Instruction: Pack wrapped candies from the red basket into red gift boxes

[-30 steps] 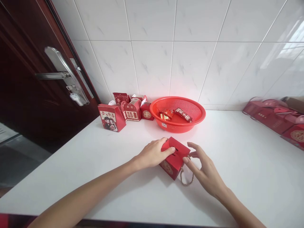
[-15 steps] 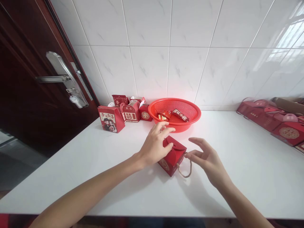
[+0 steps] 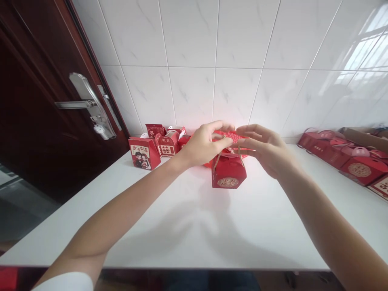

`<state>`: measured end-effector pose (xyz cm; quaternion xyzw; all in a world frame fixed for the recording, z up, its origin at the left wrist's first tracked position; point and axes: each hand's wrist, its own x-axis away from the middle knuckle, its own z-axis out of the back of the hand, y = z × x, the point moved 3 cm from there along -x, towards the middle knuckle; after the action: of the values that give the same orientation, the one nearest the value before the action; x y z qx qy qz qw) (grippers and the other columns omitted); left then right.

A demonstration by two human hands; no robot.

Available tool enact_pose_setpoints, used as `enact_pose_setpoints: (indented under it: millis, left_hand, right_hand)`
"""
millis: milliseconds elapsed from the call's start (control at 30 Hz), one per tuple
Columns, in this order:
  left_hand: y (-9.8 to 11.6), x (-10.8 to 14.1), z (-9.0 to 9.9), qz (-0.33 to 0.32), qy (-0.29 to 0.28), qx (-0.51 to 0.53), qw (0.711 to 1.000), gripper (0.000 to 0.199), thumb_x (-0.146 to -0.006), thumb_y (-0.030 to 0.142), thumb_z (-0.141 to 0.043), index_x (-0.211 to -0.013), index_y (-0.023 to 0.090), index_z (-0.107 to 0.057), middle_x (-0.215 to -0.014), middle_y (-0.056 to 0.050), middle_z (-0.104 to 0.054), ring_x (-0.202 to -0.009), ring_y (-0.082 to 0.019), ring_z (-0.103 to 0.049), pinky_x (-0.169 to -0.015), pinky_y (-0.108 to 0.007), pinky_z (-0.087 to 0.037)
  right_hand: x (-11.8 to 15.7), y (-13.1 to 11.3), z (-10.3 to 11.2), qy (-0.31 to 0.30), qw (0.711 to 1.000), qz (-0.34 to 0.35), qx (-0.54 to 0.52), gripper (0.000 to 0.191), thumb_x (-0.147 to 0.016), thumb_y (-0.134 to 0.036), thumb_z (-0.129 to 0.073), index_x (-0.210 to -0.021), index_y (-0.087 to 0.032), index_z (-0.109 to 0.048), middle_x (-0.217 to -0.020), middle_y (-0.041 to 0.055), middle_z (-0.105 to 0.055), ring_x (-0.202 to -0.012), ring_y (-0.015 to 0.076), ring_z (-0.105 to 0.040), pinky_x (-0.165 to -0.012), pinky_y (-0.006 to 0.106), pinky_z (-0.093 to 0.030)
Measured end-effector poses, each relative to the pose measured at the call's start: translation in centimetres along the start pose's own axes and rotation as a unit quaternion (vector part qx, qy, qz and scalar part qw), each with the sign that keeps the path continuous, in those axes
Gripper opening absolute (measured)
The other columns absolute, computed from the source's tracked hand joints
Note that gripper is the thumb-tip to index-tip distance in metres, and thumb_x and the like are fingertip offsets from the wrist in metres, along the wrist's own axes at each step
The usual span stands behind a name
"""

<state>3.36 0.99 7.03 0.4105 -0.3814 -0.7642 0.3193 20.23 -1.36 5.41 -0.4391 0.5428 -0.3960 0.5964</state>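
Observation:
A red gift box (image 3: 229,173) with a round gold emblem hangs above the white table, its shadow falling below it. My left hand (image 3: 202,144) pinches the twine handle (image 3: 216,162) on the box's left side. On the other side, my right hand (image 3: 268,149) has its thumb and a finger closed on the second twine handle (image 3: 242,158), with its other fingers extended. Fingers partly cover both handles and the box top. Behind the hands is a red plastic basket (image 3: 226,136), mostly hidden, so its contents are barely seen.
Several red gift boxes (image 3: 168,146) stand at the back left, one with a cartoon couple (image 3: 142,157) in front. More red boxes (image 3: 359,169) line the table's right side. A tiled wall (image 3: 190,97) rises behind, and a dark door (image 3: 39,93) is at left.
The box has risen off the table, moved away from me and turned its emblem side toward me. My left hand moved from its top to a twine handle; both hands rose.

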Motion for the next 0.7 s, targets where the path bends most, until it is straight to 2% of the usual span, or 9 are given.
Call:
enact_pose_setpoints:
  millis: [100,267,467,600,700]
  left_hand:
    - [1.1,-1.3,-0.2,-0.010,-0.020,-0.007,1.000,0.023,-0.088,0.014,-0.062,-0.110,0.019,-0.065,-0.109,-0.006,-0.071,-0.090,-0.022,-0.071,-0.079,-0.037,-0.058]
    - [2.1,-3.7,-0.6,-0.048,-0.011,-0.062,0.997,0.027,-0.082,0.005,-0.061,-0.105,0.020,-0.066,-0.116,-0.006,-0.067,-0.106,-0.027,-0.066,-0.093,-0.043,-0.054]
    - [2.3,-6.6,-1.3,-0.043,-0.043,-0.054,0.997,0.034,-0.078,0.004,-0.061,-0.109,0.019,-0.064,-0.103,-0.008,-0.066,-0.113,-0.037,-0.063,-0.098,-0.056,-0.050]
    - [2.5,-8.4,-1.4,-0.055,-0.050,-0.004,0.997,0.033,-0.076,0.002,-0.063,-0.105,0.018,-0.065,-0.101,-0.007,-0.066,-0.111,-0.034,-0.064,-0.099,-0.054,-0.051]
    - [2.6,-9.2,-1.2,-0.033,-0.043,0.043,0.998,0.029,-0.078,0.002,-0.063,-0.104,0.015,-0.063,-0.102,-0.008,-0.066,-0.109,-0.031,-0.066,-0.098,-0.052,-0.051]
  right_hand:
    - [-1.7,-1.2,-0.1,0.002,1.000,0.007,0.027,0.022,-0.075,-0.019,-0.078,-0.094,-0.020,-0.067,-0.100,0.0069,-0.075,-0.086,0.0214,-0.073,-0.083,0.040,-0.059]
    - [-4.1,-2.5,0.4,0.022,0.999,0.003,0.035,0.016,-0.076,-0.012,-0.076,-0.084,-0.019,-0.064,-0.085,0.0057,-0.070,-0.075,0.0199,-0.071,-0.081,0.043,-0.060]
    - [-6.2,-3.0,0.8,0.048,0.999,0.012,0.017,0.017,-0.076,-0.003,-0.071,-0.077,-0.017,-0.062,-0.076,0.0045,-0.066,-0.066,0.0192,-0.069,-0.075,0.046,-0.063]
    - [-7.4,-3.5,1.2,0.094,0.995,-0.003,0.031,0.020,-0.075,0.002,-0.064,-0.078,-0.018,-0.061,-0.064,-0.0005,-0.060,-0.057,0.0160,-0.065,-0.069,0.041,-0.063]
    - [-8.4,-4.4,2.1,0.128,0.991,-0.023,0.044,0.024,-0.072,0.007,-0.062,-0.077,-0.016,-0.062,-0.065,0.0011,-0.060,-0.062,0.0182,-0.067,-0.071,0.041,-0.062]
